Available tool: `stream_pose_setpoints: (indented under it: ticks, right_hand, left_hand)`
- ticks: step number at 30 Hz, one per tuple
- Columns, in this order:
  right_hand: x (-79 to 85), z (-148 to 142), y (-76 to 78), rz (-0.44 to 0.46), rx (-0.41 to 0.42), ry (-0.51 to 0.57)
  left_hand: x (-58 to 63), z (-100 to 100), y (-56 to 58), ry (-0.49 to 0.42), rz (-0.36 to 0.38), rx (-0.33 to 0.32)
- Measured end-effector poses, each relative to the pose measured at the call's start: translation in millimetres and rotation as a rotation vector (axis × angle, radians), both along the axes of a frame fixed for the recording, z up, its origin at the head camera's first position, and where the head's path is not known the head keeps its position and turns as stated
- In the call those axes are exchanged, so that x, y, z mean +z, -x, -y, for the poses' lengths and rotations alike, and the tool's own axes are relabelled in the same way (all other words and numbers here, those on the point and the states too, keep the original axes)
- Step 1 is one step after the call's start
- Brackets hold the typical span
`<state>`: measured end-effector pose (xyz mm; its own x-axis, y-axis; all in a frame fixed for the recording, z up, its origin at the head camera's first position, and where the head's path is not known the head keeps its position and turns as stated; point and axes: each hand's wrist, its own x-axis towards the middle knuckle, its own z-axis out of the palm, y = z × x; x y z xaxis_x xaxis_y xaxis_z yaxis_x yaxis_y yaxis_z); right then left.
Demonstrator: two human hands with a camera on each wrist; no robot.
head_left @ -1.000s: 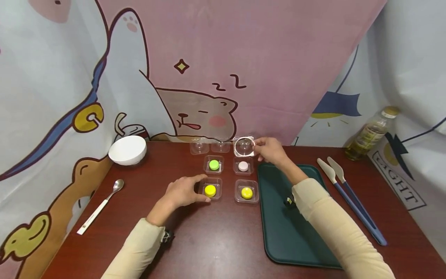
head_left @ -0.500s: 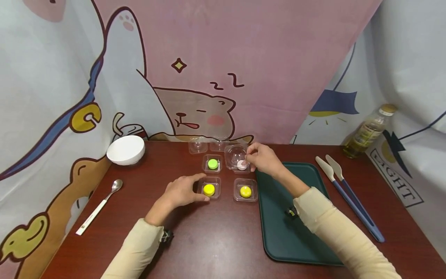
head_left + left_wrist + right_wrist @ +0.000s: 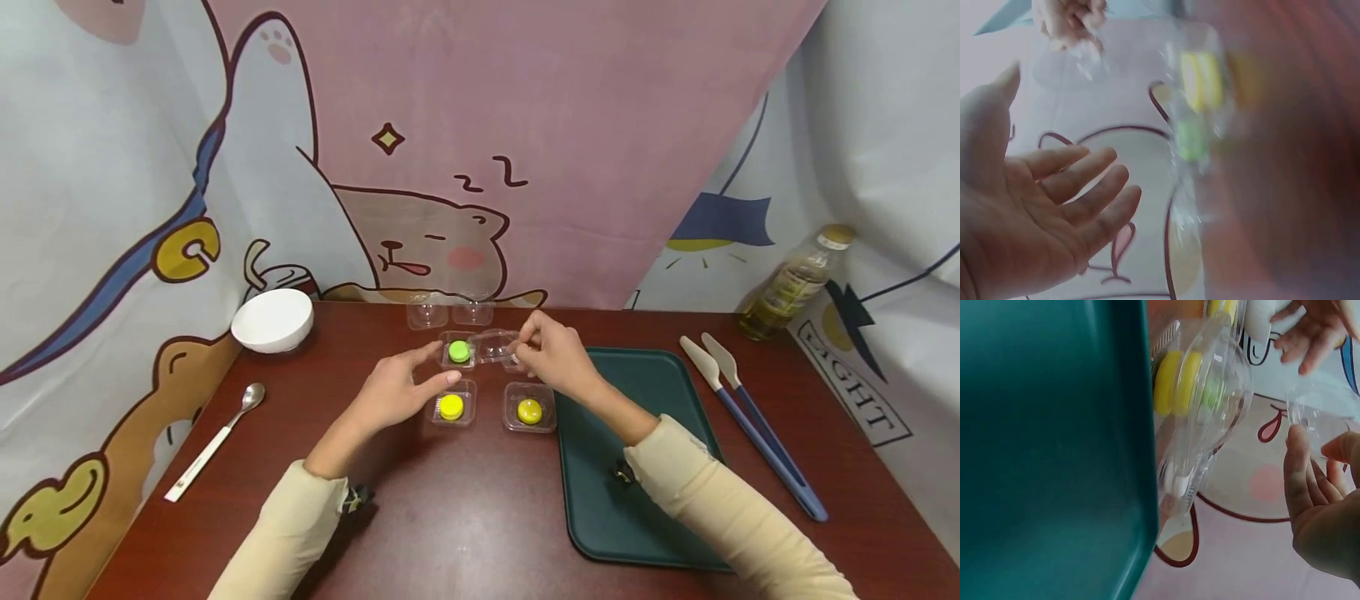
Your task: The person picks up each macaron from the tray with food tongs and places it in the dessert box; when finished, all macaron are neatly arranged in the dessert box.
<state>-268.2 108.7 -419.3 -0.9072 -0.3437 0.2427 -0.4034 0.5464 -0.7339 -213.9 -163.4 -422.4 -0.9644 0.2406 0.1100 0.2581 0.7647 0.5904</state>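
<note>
My right hand point(image 3: 553, 354) pinches the edge of a clear plastic lid point(image 3: 491, 343), tilted above the back row of boxes. The same lid point(image 3: 1319, 415) shows at the fingertips in the right wrist view. My left hand point(image 3: 392, 387) is spread, its fingertips beside the clear box with a green macaron point(image 3: 459, 352). Its thumb lies above the front left box, which holds a yellow macaron point(image 3: 451, 407). Another yellow macaron point(image 3: 529, 411) is in the front right box, domed over with clear plastic in the right wrist view. A pale pink macaron point(image 3: 1177, 480) is mostly hidden behind my right hand.
Two clear lids point(image 3: 427, 312) lie by the back curtain. A dark green tray point(image 3: 637, 500) is under my right forearm. Blue-handled tongs point(image 3: 765, 442) and an oil bottle point(image 3: 795, 283) are at right; a white bowl point(image 3: 273, 322) and a spoon point(image 3: 213, 454) are at left.
My right hand has brought the lid left and forward from the back edge, and its tilt has changed. My left hand has shifted up from the front left box toward the green macaron.
</note>
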Motion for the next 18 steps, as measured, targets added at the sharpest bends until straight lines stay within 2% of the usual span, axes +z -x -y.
stream_pose_setpoints:
  ticks: [2,7,11,13,15,18]
  right_hand:
    - [1.1,3,-3.2,-0.112,0.000,-0.019]
    - [-1.4,9,-8.1,-0.354,0.025,-0.027]
    - [-2.2,12,-11.6,-0.435,0.106,0.009]
    - [-1.8,14,-12.9,-0.456,0.137,0.026]
    - [-1.7,16,-13.7,-0.481,0.149,0.035]
    - [-1.4,18,-14.7,-0.525,0.148,0.041]
  left_hand:
    - [7.5,-7,3.0,-0.065,0.020,-0.016]
    - [19.1,-18,7.0,-0.244,0.184,-0.055]
    - [20.2,-20,7.3,-0.385,0.344,-0.085]
    - [18.6,-19,7.5,-0.423,0.394,-0.098]
    - [16.8,-18,7.4,-0.438,0.419,-0.097]
    - [14.3,-17,7.1,-0.425,0.409,-0.099]
